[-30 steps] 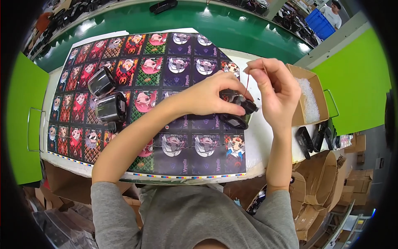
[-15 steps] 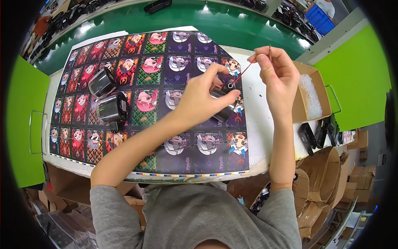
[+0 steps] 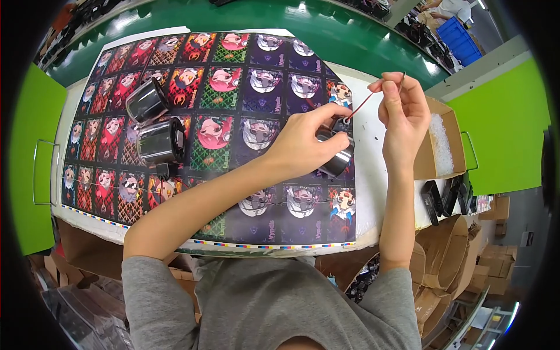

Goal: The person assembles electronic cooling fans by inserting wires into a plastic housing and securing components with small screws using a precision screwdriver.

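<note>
While our left hand (image 3: 312,140) is steadying a dark, glossy cylindrical housing (image 3: 340,162) over the printed sheet (image 3: 265,228), our right hand (image 3: 405,114) is holding a thin red wire (image 3: 363,107) out from the housing's upper end, as the head view is showing. We are judging the step in hand to be the handling of this wire, and we are reckoning that the next move is calling for a firm left grip and a gentle pull, sparing the wire's root. The housing is sitting between our left thumb and fingers, which are clamping it, its lower end poking out below the thumb. Our right thumb and forefinger are pinching together on the wire, up and to the right of the housing; a thin dark tip is showing above them, though we are failing to tell whether it is wire or tool.
</note>
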Demonstrator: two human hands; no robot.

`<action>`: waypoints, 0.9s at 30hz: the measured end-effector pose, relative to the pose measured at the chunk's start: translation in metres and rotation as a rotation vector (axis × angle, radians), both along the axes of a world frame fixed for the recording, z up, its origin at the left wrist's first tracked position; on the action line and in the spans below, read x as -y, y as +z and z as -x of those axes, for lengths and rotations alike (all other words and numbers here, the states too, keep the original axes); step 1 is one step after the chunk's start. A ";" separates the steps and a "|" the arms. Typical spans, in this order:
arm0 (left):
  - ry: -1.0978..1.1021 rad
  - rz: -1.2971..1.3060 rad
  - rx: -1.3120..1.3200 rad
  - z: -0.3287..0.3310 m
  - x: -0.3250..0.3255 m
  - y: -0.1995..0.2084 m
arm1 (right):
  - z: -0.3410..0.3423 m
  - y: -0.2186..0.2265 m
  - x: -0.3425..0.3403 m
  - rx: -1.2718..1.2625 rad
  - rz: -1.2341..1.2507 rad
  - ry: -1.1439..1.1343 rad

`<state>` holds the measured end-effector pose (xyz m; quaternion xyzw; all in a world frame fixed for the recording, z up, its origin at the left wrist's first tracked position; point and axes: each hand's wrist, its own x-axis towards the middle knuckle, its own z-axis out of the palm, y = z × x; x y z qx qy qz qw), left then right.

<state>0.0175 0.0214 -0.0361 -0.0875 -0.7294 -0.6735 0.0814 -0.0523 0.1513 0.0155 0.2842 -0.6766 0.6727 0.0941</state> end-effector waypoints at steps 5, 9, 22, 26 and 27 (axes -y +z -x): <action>0.006 -0.028 -0.040 0.000 0.003 -0.004 | -0.007 0.005 0.002 -0.004 0.015 0.107; 0.122 -0.218 -0.112 0.008 -0.004 -0.012 | -0.012 0.008 -0.001 0.016 -0.057 0.090; 0.332 -0.128 -0.223 0.011 0.012 -0.010 | -0.009 0.009 -0.005 0.169 -0.200 0.323; 0.366 -0.009 -0.280 0.010 0.013 -0.011 | -0.012 0.000 0.002 0.120 -0.318 0.228; 0.367 -0.010 -0.280 0.010 0.013 -0.010 | -0.010 -0.005 0.003 0.047 -0.357 0.171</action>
